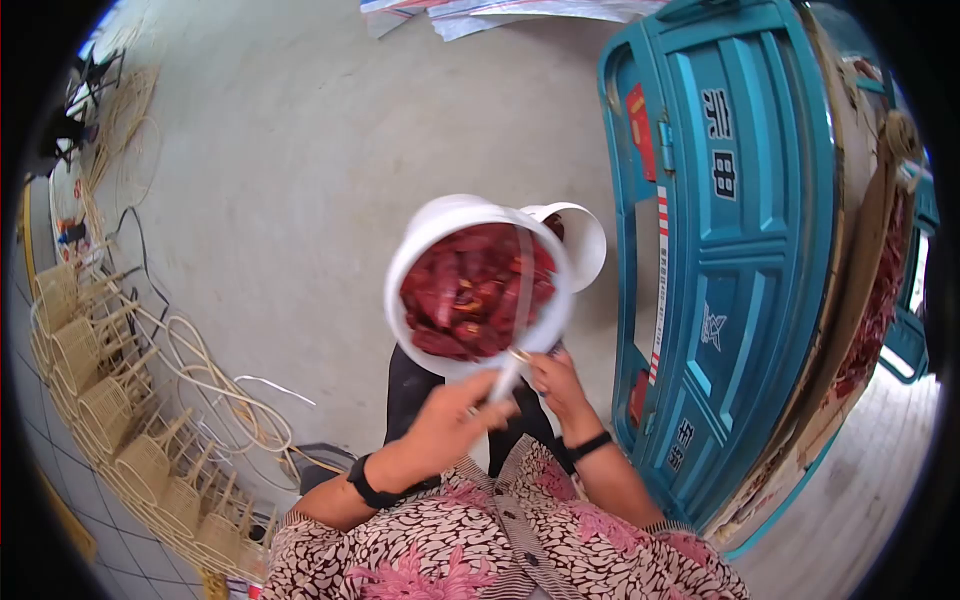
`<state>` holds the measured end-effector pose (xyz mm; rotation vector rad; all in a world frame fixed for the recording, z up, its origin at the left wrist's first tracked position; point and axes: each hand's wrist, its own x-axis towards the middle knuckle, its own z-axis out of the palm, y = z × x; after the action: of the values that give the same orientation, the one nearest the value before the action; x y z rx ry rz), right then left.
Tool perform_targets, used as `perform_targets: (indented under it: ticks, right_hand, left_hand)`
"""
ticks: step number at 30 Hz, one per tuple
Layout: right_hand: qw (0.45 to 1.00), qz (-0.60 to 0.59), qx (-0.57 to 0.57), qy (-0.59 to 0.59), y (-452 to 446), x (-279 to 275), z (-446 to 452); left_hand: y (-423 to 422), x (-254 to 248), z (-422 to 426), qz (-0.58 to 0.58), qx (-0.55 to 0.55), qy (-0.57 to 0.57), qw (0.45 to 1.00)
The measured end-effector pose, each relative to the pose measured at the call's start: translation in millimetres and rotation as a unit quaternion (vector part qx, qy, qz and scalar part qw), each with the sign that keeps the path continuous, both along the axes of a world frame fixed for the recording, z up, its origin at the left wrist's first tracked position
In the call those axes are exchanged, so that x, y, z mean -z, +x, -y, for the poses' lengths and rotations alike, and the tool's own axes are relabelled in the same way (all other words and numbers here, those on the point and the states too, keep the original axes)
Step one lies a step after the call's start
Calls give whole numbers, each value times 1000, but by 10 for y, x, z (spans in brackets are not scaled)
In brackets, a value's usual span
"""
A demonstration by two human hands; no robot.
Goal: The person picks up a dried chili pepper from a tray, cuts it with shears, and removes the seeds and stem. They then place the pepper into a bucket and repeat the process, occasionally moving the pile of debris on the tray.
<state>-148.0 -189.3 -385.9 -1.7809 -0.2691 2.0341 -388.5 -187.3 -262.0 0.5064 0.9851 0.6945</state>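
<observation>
In front of my lap is a white bucket [397, 290], tilted so its mouth faces me. Inside lie dark red pieces that look like dried chilli peppers [470, 290], with some yellowish seeds among them. A pale, motion-blurred strip crosses the mouth and meets a white grip [508, 380] at the near rim, apparently the bucket's handle. My left hand [452, 422] is closed around this grip. The fingers of my right hand [562, 385] are closed at the grip's upper end, beside the rim. Behind the bucket's right side a second white container [585, 250] shows, with something dark inside.
A teal cargo tricycle body [745, 230] stands along the right, with more red pieces [872, 340] in its bed. Several wicker baskets [140, 465] line the left, near loops of hose or cable [215, 370]. Woven plastic sheeting [500, 15] lies on the concrete floor [280, 150] at the far side.
</observation>
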Motion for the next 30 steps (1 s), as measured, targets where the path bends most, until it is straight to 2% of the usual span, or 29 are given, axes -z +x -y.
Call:
perform_targets:
  ticks: [3,7,10,12,13,14,15,18,20,23,24,27,28,30]
  right_hand:
    - [999,-31,-34,1,-257,126,-5]
    - [998,-29,-7,-59,-241,-48,105]
    - [997,2,-10,-71,109,33,303]
    - [993,29,20,-113,393,181,288]
    - [989,40,30,-140,558,272,323]
    - [985,42,78,-146,722,471,350]
    - [979,39,123,-154,862,714,356]
    - [967,50,167,-187,1093,1383,119]
    - [956,60,210,-193,1177,1837,45]
    - [904,28,347,-247,1184,2463,-125]
    - [887,50,381,-257,1120,2566,-223]
    - [893,3,405,-196,1022,2901,-322]
    - [895,-23,397,-201,1019,3051,-350]
    - [889,-1,400,-223,993,3253,-380]
  left_hand:
    - [-181,364,21,-42,-111,-44,992]
    - [-580,1340,44,-158,-111,-37,980]
    - [-833,2212,174,-170,-170,-124,963]
    - [-1011,2568,162,-174,-174,-200,948]
    - [-1078,2669,152,-216,-153,-239,934]
    - [-1098,2746,144,-198,-170,-245,934]
    - [-1165,2797,141,-183,-190,-251,931]
    - [-1296,2819,92,-176,-209,-244,930]
    - [-1198,2514,-75,-175,-215,-240,930]
    - [-1104,2384,-134,-163,-204,-194,946]
    - [-1011,2285,-182,-152,-201,-171,953]
    - [-756,2137,-296,-110,-201,-143,963]
    - [-663,2076,-352,-112,-200,-145,962]
    - [-538,2053,-445,-104,-201,-150,962]
